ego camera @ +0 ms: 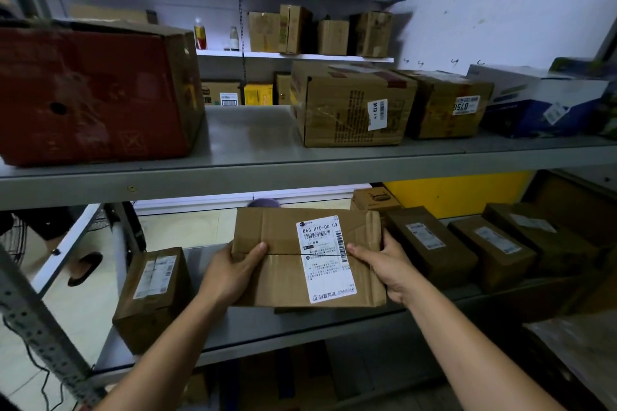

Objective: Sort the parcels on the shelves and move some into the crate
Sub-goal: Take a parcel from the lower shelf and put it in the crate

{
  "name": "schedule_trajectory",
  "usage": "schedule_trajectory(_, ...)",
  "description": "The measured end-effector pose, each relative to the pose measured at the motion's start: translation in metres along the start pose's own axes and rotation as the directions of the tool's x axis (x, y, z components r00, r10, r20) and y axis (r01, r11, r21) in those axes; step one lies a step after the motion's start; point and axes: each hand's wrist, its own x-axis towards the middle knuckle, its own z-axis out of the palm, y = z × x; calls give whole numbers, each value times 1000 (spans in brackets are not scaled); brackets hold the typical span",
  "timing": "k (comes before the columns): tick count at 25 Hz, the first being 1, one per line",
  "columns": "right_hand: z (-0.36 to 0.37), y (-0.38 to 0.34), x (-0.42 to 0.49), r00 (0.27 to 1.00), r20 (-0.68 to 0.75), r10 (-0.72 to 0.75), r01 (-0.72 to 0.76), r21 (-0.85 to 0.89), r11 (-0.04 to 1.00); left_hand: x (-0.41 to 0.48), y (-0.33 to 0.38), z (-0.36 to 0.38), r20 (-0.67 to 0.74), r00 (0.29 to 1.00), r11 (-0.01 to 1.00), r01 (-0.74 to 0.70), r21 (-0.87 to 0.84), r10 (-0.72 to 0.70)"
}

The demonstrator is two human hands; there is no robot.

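The flat cardboard parcel (283, 280), white label (325, 257) facing up, is held over the front of the lower shelf (300, 327). The left grip (233, 272) curls round its left edge, thumb on top. The right grip (384, 264) curls round the right edge, thumb beside the label. A brown box (152, 294) stands left of it and a row of labelled boxes (430, 243) right. The upper shelf (250, 157) carries a red carton (90, 93).

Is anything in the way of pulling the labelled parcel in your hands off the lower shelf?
Nothing visible: left hand and right hand grip the parcel by its sides, open space toward the camera. No crate in view.
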Motion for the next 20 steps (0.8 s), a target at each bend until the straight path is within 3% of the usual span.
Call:
schedule_trajectory(3, 1, -1, 1, 999, -41, -18, 18, 9, 1000, 1, 8, -8, -38, 998, 998, 55, -42, -57)
schedule_trajectory(6, -7, 9, 4, 999, -40, -32, 34, 54, 998, 2, 9, -26, 47, 947, 935, 321, -152, -318)
schedule_trajectory(9, -9, 22, -4, 993, 115, 21, -17, -35, 999, 1, -1, -39, 185, 858, 859, 501, -106, -478)
schedule_trajectory(12, -4, 31, -16, 967, 245, 72, -16, -219, 975, 3, -7, -41, 213, 824, 831, 550, -85, -525)
schedule_trajectory(20, 3, 27, 0, 994, 65, -91, 110, -458, 882, 4, -6, -45, 271, 811, 826, 557, -84, -519)
